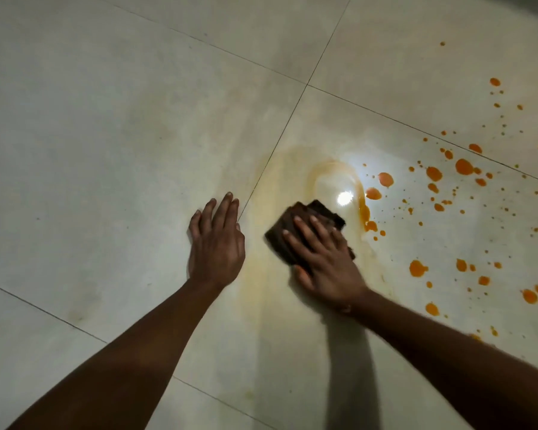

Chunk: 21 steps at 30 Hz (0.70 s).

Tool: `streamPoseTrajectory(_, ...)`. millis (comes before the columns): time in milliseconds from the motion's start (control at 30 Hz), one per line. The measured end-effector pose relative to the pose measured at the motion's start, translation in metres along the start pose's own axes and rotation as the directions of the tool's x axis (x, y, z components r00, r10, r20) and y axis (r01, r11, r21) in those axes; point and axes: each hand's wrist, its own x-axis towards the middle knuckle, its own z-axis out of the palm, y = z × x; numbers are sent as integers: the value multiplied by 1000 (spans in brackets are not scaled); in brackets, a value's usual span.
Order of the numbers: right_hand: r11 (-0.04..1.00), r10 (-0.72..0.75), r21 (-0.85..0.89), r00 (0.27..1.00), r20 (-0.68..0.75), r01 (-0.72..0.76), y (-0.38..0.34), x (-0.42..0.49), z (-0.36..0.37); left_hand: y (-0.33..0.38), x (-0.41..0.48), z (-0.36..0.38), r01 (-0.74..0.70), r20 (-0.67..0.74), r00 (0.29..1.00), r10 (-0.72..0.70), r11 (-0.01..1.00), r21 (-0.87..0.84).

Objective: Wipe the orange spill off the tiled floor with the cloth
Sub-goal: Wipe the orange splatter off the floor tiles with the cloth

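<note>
Our right hand (326, 259) presses flat on the cloth (292, 231), left hand (216, 243) spread on the floor (106, 119). Spill (463, 167) lies right; a soaked cloth could just smear that orange film wider.

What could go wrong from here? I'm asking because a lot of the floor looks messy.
The dark cloth under the right hand has left a pale orange smear rather than clean tile, so further passes may just spread the film. Many orange drops to the right remain untouched and could get tracked about. The left hand braces flat on the tile beside the smear and might slip if it turns wet.
</note>
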Motion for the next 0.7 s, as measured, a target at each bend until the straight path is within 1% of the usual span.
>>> streamPoseTrajectory(33, 999, 46, -18, 999, -22, -47, 20, 3, -3, 0, 1, -1, 6, 8, 1000, -6, 1000, 4)
streamPoseTrajectory(67, 988, 148, -27, 988, -35, -149, 34, 24, -12, 1, 1, -2, 7, 5, 1000, -7, 1000, 6)
streamPoseTrajectory(100, 965, 259, -7, 962, -93, -260, 41, 57, -19, 2, 1, -3, 3, -1, 1000, -3, 1000, 9)
streamPoseTrajectory(133, 939, 345, 19, 934, -96, -344, 38, 90, -23, 1, 0, -2, -1, -6, 1000, 1, 1000, 13)
streamPoseTrajectory(167, 928, 373, 23, 924, -84, -372, 24, 113, -23, -1, 1, -2, -4, -10, 1000, 4, 1000, 12)
streamPoseTrajectory(200, 940, 340, 21, 937, -77, -339, 6, 120, -18, -2, 1, 1, -5, -14, 1000, 5, 1000, 2)
streamPoseTrajectory(233, 963, 268, 25, 961, -64, -267, -11, 109, -10, -3, 2, 3, -6, -20, 1000, 6, 1000, -5)
streamPoseTrajectory(300, 996, 87, 12, 996, -15, -87, -25, 43, 7, -4, 2, 3, -3, -18, 1000, 3, 1000, -2)
streamPoseTrajectory(333, 999, 45, 11, 999, 10, -45, -20, -1, 7, -4, 2, 2, -3, -10, 1000, 3, 1000, -6)
streamPoseTrajectory(367, 1000, 31, 0, 1000, 0, -31, -3, -31, 1, -3, 1, 0, 0, -2, 1000, 0, 1000, -9)
streamPoseTrajectory(400, 998, 65, -7, 998, -25, -65, 21, -42, -4, -2, 2, -1, 9, 3, 1000, -9, 1000, -8)
streamPoseTrajectory(433, 988, 157, -9, 987, -37, -157, 42, -35, -12, -1, 3, -2, 17, 1, 1000, -17, 1000, -10)
streamPoseTrajectory(500, 918, 397, 7, 915, -75, -397, 69, 10, -27, 0, 2, -1, 17, -19, 1000, -17, 1000, -4)
streamPoseTrajectory(533, 881, 473, 29, 879, -65, -472, 68, 29, -28, 0, 1, 1, 11, -31, 999, -11, 1000, 3)
streamPoseTrajectory(567, 873, 487, 39, 871, -57, -486, 58, 37, -27, -1, 0, 3, 8, -39, 999, -8, 1000, 9)
streamPoseTrajectory(600, 900, 437, 32, 897, -69, -436, 46, 32, -20, -3, 1, 4, 12, -49, 999, -11, 1000, 18)
streamPoseTrajectory(667, 962, 271, -1, 961, -52, -271, 24, -27, -2, -2, 1, 3, 28, -34, 999, -27, 999, 33)
streamPoseTrajectory(700, 976, 216, -3, 976, -29, -216, 17, -71, 2, 4, 1, 0, 34, -14, 999, -34, 999, 15)
